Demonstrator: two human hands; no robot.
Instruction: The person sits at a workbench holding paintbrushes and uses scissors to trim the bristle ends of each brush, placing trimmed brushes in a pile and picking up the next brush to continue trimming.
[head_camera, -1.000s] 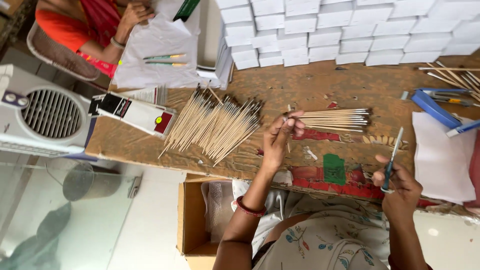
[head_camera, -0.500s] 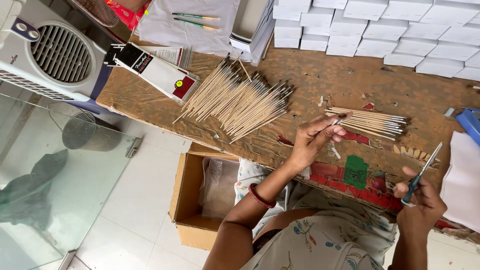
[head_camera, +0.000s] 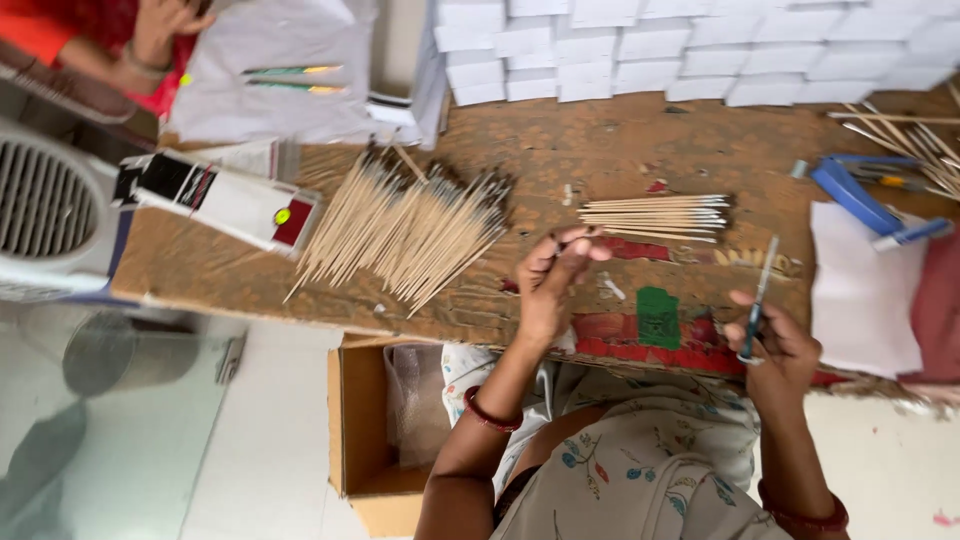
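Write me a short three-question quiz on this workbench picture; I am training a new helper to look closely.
1. True or false: the right hand holds scissors.
2. The big fan of sticks lies to which side of the left hand: the side of the red-and-white box, or the side of the blue tool?
3. What stands along the far edge of the table? A) white boxes B) glass jars C) paint tins

Key:
1. True; the blades point away from the person.
2. The side of the red-and-white box.
3. A. They are stacked in rows.
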